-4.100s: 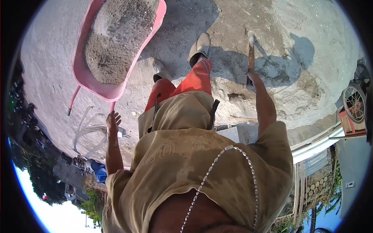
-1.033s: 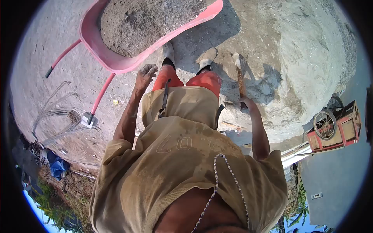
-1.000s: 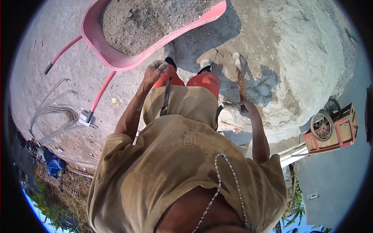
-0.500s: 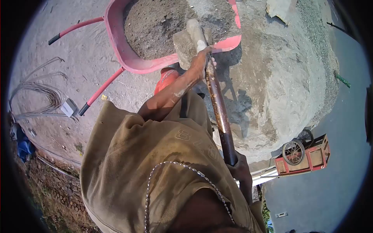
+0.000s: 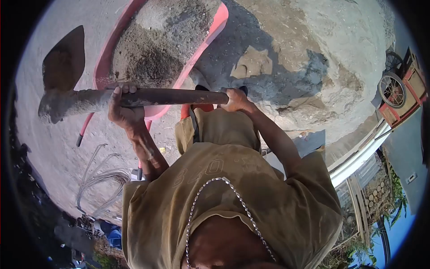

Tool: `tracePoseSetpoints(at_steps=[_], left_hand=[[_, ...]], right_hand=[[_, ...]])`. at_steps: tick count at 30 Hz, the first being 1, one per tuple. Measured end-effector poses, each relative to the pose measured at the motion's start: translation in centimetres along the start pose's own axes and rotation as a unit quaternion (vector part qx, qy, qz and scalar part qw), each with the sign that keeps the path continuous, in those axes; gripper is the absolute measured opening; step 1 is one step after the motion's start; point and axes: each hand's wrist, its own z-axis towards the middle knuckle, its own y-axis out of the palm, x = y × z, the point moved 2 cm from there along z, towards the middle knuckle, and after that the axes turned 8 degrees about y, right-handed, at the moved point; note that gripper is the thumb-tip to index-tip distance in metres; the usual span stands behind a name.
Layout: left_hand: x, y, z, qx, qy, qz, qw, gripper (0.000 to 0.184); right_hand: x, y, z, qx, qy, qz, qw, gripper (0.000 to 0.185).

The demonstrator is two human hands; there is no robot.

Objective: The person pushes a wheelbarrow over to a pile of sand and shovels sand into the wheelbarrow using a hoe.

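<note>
A hoe is held roughly level in front of my body, lifted off the ground. Its broad dusty blade [image 5: 65, 58] points up at the far left, and the wooden handle [image 5: 179, 97] runs to the right. My left hand [image 5: 122, 106] is wrapped round the handle near the blade end. At the other end, my right hand [image 5: 235, 99] grips the handle's butt. Behind the handle stands a pink wheelbarrow [image 5: 218, 24] with a load of grey sandy material [image 5: 161, 40] in it, part of it darker.
A heap of pale sand [image 5: 345, 49] spreads to the right, with a chunk [image 5: 255, 62] of material on the ground before it. A red wheeled cart [image 5: 401, 94] stands at the far right. Coiled wire [image 5: 105, 179] lies at lower left.
The hoe has swung from the wheelbarrow's edge up and to the left, and now lies across my body. The view has turned too. Both hands keep hold of the handle.
</note>
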Motion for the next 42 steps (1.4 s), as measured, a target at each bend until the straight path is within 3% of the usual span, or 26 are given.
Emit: tracePoseSetpoints(at_steps=[2, 4, 6, 8, 10, 12, 14, 16, 17, 18, 19, 20, 21, 22, 24, 25, 26, 28, 30, 31, 32, 33, 35, 36, 39, 42], left_hand=[[1.4, 7.0, 0.7, -0.176, 0.022, 0.011, 0.984, 0.019], [1.2, 14.2, 2.1, -0.346, -0.004, -0.047, 0.937, 0.027], [-0.5, 22.7, 1.6, -0.307, 0.048, 0.187, 0.932, 0.040], [-4.2, 29.3, 1.7, -0.338, 0.186, 0.420, 0.821, 0.057], [-9.9, 32.7, -1.1, -0.407, 0.165, 0.443, 0.782, 0.062], [-16.1, 34.1, -5.6, -0.486, 0.046, 0.428, 0.761, 0.053], [-23.8, 31.6, -8.4, -0.548, -0.122, 0.401, 0.724, 0.051], [-31.5, 25.4, -11.5, -0.478, -0.355, 0.355, 0.721, 0.048], [-34.1, 21.5, -13.1, -0.418, -0.435, 0.368, 0.708, 0.048], [-36.3, 16.0, -13.8, -0.371, -0.500, 0.366, 0.691, 0.050], [-37.1, 10.6, -13.9, -0.346, -0.508, 0.453, 0.645, 0.051], [-36.5, 5.1, -14.0, -0.320, -0.475, 0.552, 0.606, 0.051], [-34.3, -0.6, -13.5, -0.290, -0.442, 0.621, 0.579, 0.050], [-30.7, -5.3, -13.4, -0.224, -0.404, 0.664, 0.588, 0.050], [-22.1, -10.3, -14.3, -0.034, -0.432, 0.702, 0.565, 0.045], [-17.9, -12.4, -15.0, 0.041, -0.459, 0.679, 0.572, 0.047], [-13.1, -15.6, -15.9, 0.062, -0.452, 0.644, 0.615, 0.053], [-7.6, -17.9, -17.5, 0.114, -0.458, 0.646, 0.601, 0.057], [-6.5, -18.0, -18.4, 0.183, -0.442, 0.658, 0.581, 0.056], [-6.7, -16.9, -19.0, 0.181, -0.427, 0.660, 0.591, 0.054], [-6.7, -18.2, -19.7, 0.161, -0.403, 0.625, 0.649, 0.055], [-6.8, -17.8, -20.6, 0.144, -0.412, 0.610, 0.661, 0.056], [-10.8, -15.7, -20.7, 0.095, -0.419, 0.563, 0.706, 0.055], [-11.8, -14.8, -20.9, 0.071, -0.428, 0.542, 0.720, 0.053], [-15.0, -12.6, -20.1, -0.005, -0.421, 0.477, 0.772, 0.046], [-15.2, -10.2, -18.3, -0.018, -0.368, 0.430, 0.824, 0.042]], right_hand=[[1.0, -0.2, 1.0, 0.055, -0.019, 0.044, 0.997, 0.036], [-1.4, -4.9, 0.2, 0.214, -0.104, 0.137, 0.962, 0.032], [-0.7, -9.0, 0.5, 0.261, -0.097, 0.215, 0.936, 0.030], [2.5, -12.6, 2.1, 0.335, -0.122, 0.259, 0.898, 0.041], [7.1, -16.7, 1.5, 0.403, -0.059, 0.236, 0.882, 0.041], [14.1, -20.1, -0.2, 0.442, 0.029, 0.162, 0.882, 0.045], [25.7, -19.1, -0.6, 0.472, 0.101, 0.158, 0.862, 0.048], [37.8, -12.2, -5.1, 0.517, 0.177, 0.199, 0.814, 0.040], [40.8, -10.2, -9.2, 0.429, 0.213, 0.236, 0.845, 0.043], [43.7, -5.3, -13.4, 0.341, 0.411, 0.172, 0.828, 0.048], [47.7, 1.1, -16.3, 0.238, 0.523, 0.232, 0.785, 0.046], [47.4, 4.6, -19.6, 0.260, 0.544, 0.208, 0.771, 0.037], [49.8, 8.9, -21.6, 0.132, 0.613, 0.238, 0.742, 0.036], [50.6, 10.3, -23.2, 0.081, 0.634, 0.340, 0.690, 0.029], [52.3, 9.8, -24.0, 0.085, 0.622, 0.441, 0.642, 0.018], [51.9, 8.2, -23.5, 0.067, 0.612, 0.458, 0.641, 0.016], [50.9, 6.6, -23.1, 0.046, 0.605, 0.476, 0.637, 0.014], [49.7, 5.4, -23.3, 0.030, 0.574, 0.588, 0.569, 0.017], [50.1, 5.8, -22.8, 0.017, 0.506, 0.688, 0.520, 0.019], [50.4, 6.7, -22.7, 0.012, 0.515, 0.675, 0.528, 0.020], [50.0, 6.4, -22.5, 0.002, 0.548, 0.644, 0.534, 0.019], [49.4, 5.9, -22.6, 0.005, 0.553, 0.631, 0.544, 0.018], [48.3, 1.5, -20.4, 0.031, 0.532, 0.616, 0.580, 0.015], [48.9, -0.1, -19.3, 0.036, 0.538, 0.626, 0.563, 0.013], [48.3, -6.8, -15.6, 0.001, 0.530, 0.604, 0.595, 0.010], [41.2, -9.3, -14.3, -0.025, 0.523, 0.598, 0.607, 0.008]])
